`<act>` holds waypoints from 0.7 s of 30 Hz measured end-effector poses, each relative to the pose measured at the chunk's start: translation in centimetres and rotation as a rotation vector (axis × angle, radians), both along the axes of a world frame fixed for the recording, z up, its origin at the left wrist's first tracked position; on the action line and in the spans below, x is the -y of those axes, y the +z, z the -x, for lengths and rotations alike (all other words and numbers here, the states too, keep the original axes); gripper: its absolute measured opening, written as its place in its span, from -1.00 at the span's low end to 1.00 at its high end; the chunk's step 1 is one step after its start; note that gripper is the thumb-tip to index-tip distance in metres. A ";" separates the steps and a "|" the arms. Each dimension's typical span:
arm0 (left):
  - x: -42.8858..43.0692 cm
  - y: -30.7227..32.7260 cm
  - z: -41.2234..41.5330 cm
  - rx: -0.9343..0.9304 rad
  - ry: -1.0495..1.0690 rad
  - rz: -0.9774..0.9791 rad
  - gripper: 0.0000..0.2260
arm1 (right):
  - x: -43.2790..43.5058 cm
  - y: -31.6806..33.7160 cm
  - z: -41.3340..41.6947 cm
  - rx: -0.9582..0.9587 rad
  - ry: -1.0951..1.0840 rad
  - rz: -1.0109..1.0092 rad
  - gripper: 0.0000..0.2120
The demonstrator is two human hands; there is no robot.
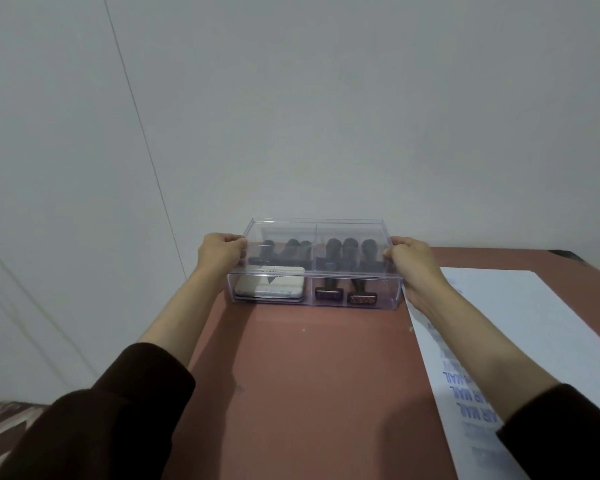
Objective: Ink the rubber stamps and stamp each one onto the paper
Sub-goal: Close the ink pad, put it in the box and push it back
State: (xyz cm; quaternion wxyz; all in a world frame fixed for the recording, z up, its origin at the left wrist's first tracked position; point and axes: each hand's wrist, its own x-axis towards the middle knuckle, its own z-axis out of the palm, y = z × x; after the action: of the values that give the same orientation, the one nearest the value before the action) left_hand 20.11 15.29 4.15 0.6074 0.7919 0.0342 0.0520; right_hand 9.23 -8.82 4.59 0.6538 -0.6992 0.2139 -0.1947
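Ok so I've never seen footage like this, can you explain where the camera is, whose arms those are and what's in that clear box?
There is no machine here. This is one picture from a wide-angle camera worn on a person's head, looking forward and down, so the arms reaching in from below are that person's own. The left hand and right hand each grip one end of a clear plastic box standing on a reddish-brown table. Its left compartment holds a flat ink pad with dark-handled stamps behind it; the right one holds more stamps. To the right lies a white sheet of paper already bearing blue prints, some reading AIR MAIL. Whether the hands are lifting a lid or the whole box, I cannot tell.
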 end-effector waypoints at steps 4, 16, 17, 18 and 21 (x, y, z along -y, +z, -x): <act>0.2 -0.2 -0.7 -0.002 -0.001 0.004 -0.83 | 0.2 -0.1 -0.5 0.012 0.003 -0.001 -0.66; 1.0 1.0 0.7 0.074 0.072 -0.261 -0.62 | 1.2 0.2 -0.5 -0.050 0.069 0.004 -0.74; 1.3 1.6 1.7 0.163 0.113 -0.323 -0.59 | 1.7 0.3 0.0 -0.051 0.076 0.011 -0.69; 1.7 2.3 3.0 0.286 0.142 -0.358 -0.60 | 2.3 0.5 0.5 -0.047 0.059 0.031 -0.62; 4.2 4.3 7.6 0.543 0.114 -0.303 -0.72 | 4.8 1.2 3.4 -0.004 -0.027 0.110 -0.62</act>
State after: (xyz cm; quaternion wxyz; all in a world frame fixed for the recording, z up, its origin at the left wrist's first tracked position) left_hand 12.56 11.14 8.46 0.4654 0.8275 -0.0931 0.3000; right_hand 5.79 -13.57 5.83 0.6115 -0.7314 0.2137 -0.2134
